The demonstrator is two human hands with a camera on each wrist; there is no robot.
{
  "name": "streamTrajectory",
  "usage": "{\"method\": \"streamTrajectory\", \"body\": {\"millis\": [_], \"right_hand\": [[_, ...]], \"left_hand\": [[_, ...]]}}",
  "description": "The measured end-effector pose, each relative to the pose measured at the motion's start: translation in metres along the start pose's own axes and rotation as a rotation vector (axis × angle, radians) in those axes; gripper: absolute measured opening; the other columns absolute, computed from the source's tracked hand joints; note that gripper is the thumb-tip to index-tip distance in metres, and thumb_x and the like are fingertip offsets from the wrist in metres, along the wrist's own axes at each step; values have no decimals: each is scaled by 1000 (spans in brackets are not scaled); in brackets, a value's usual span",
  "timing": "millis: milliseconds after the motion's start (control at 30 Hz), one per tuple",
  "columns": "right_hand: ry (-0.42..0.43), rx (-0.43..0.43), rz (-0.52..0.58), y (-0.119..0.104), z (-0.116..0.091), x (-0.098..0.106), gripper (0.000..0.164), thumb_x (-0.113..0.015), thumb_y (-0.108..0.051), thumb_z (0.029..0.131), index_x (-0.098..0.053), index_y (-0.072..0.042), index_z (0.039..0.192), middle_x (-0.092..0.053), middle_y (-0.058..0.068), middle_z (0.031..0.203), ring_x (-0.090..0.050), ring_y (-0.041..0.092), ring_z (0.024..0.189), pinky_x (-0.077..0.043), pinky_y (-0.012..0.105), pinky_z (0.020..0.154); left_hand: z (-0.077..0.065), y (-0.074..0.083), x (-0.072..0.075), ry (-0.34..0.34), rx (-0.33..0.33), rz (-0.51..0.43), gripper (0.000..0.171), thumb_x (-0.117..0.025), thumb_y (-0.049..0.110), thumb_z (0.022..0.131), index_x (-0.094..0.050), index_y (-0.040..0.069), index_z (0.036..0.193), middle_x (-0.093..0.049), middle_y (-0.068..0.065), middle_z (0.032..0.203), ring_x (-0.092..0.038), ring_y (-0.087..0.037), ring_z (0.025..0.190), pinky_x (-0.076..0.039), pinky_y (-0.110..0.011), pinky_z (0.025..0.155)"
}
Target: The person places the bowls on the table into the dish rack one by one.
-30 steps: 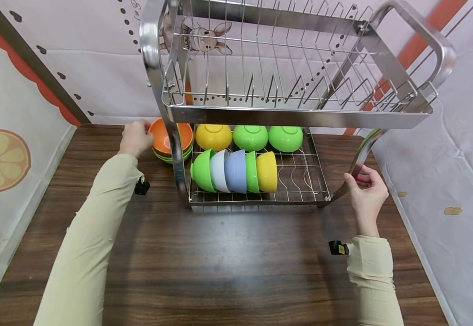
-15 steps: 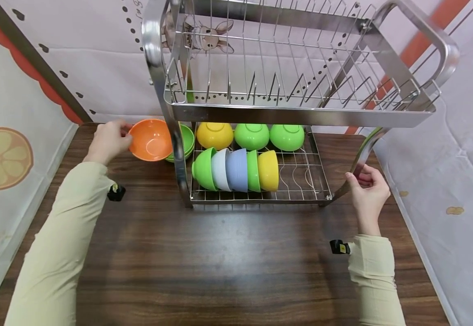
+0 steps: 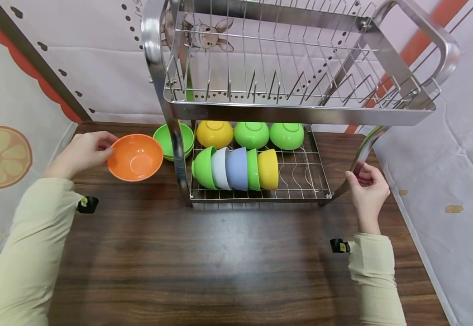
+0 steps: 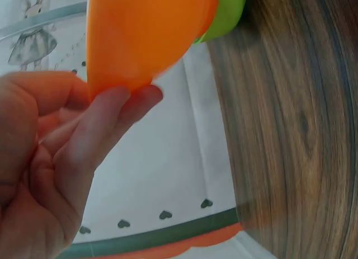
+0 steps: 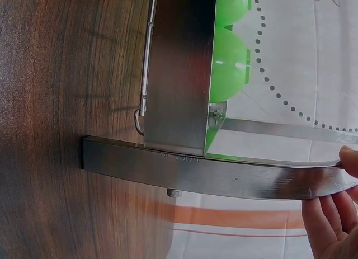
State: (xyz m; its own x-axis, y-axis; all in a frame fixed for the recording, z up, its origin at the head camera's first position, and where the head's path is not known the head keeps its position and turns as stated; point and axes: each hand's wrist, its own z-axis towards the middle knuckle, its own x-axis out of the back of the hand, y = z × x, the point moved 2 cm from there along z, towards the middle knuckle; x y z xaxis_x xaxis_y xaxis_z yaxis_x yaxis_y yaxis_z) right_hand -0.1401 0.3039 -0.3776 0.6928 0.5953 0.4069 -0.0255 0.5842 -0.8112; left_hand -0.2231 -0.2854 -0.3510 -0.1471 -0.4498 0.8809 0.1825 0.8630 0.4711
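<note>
An orange bowl [image 3: 135, 158] hangs in the air left of the metal dish rack [image 3: 293, 114], its inside facing up and toward the head camera. My left hand [image 3: 82, 154] pinches its rim between thumb and fingers, as the left wrist view also shows at the bowl's edge [image 4: 140, 41]. Behind it, partly hidden by the rack's left leg, sit stacked green bowls [image 3: 166, 139] on the table. At the rack's right side my right hand [image 3: 368, 190] grips the curved metal leg [image 5: 246, 178], thumb on one side and fingers on the other.
On the lower shelf, a row of nested bowls [image 3: 236, 168] lies on its side at the left front. Behind them a yellow bowl [image 3: 214, 134] and two green bowls [image 3: 251, 136] rest upside down. The wire upper shelf overhangs them. Fabric walls enclose the wooden table [image 3: 228, 262].
My left hand has lifted the orange bowl off the green stack and carried it left and toward me. The right hand stays on the rack leg.
</note>
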Motion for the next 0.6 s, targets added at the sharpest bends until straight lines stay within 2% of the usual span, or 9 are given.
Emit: {"method": "streamTrajectory", "body": {"millis": [100,300,467,600], "right_hand": [[5,-1,-5,0,0,0,29,-71,-1,74,-65,3,102,-46,-18,67,-46,-8,62,-39,8,61],[2,0,-5,0,1,-1,29,-71,-1,74,-65,4,102,-46,-18,67,-46,-8,62,-39,8,62],[1,-1,-8,0,1,-1,29,-71,-2,74,-65,3,102,-46,-18,67,-46,-9,62,-39,8,62],[5,-3,-6,0,0,-1,29,-71,-2,74,-66,3,102,-46,-18,67,-46,-8,62,-39,8,62]], "left_hand": [[-7,1,0,-56,4,-30,26,-53,4,84,-56,-5,108,-63,-26,90,-63,-22,63,-50,-27,52],[-19,5,-1,-111,-22,-38,24,-55,0,82,-57,-4,106,-65,-19,84,-60,-13,59,-50,-24,52],[-27,14,-3,-220,-45,-63,23,-56,-1,84,-57,-4,107,-65,-20,90,-62,-15,65,-52,-27,53],[-33,24,-6,-312,-43,-86,24,-57,-1,83,-59,-1,107,-65,-15,89,-62,-16,66,-53,-28,55]]}}
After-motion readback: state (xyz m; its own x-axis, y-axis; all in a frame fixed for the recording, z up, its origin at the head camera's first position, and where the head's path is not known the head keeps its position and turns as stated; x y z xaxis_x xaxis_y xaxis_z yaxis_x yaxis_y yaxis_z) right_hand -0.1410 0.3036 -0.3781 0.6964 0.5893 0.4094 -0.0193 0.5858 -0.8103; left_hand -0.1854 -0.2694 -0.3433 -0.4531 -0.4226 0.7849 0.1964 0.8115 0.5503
